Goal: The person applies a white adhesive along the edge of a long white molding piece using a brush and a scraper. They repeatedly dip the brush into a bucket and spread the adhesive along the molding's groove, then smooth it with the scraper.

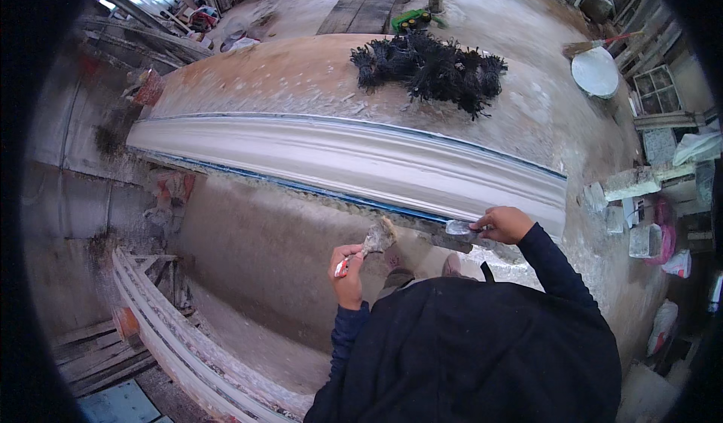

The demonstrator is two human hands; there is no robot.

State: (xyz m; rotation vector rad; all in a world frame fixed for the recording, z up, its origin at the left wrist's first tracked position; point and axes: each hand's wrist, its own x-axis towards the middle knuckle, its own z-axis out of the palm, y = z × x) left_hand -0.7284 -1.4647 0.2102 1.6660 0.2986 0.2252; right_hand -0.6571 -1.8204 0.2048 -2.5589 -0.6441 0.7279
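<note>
A long white moulding (pixel 339 152) with lengthwise ridges and blue edges lies across the work surface in front of me. My left hand (pixel 346 274) is closed around the handle of a brush (pixel 379 236). Its wide, pale, crusted head points away from me, short of the moulding's near edge. In my right hand (pixel 507 225) is a small trowel or scraper (pixel 458 227), gripped by its handle. Its whitish blade points left, at the blue near edge by the moulding's right end; I cannot tell whether it touches.
Bundles of black fibre or ties (pixel 433 65) lie beyond the moulding. Another long pale moulding (pixel 173 340) rests at lower left. A round white basin (pixel 595 72) stands at far right, near bags and blocks (pixel 644 240). Dark planks (pixel 363 3) lie at the back.
</note>
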